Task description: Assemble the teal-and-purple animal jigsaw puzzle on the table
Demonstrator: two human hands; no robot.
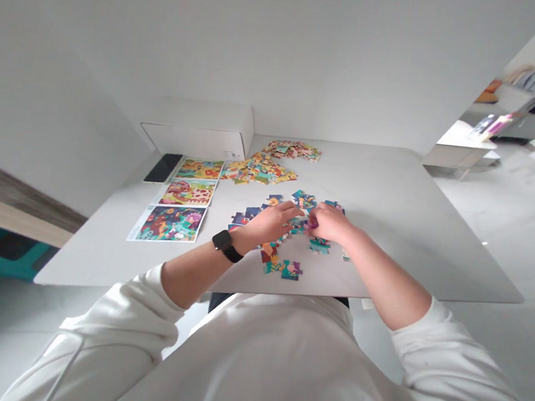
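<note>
My left hand point(269, 222), with a black smartwatch point(227, 245) on its wrist, reaches over a loose group of colourful jigsaw pieces point(258, 216). Its fingertips point towards my right hand point(331, 223), which pinches a purple jigsaw piece point(313, 223) at its fingertips. The two hands nearly meet and hide the middle of the group. Several teal and orange pieces point(283, 267) lie apart, just below the hands. Two heaped piles of jigsaw pieces point(259, 170) lie farther up the white table point(376, 201).
Three printed picture sheets point(170, 223) lie in a column on the table's left side, with a black smartphone point(163, 168) beyond them. A white box point(198, 129) stands at the far edge. My white sweatshirt point(276, 359) fills the bottom of the view.
</note>
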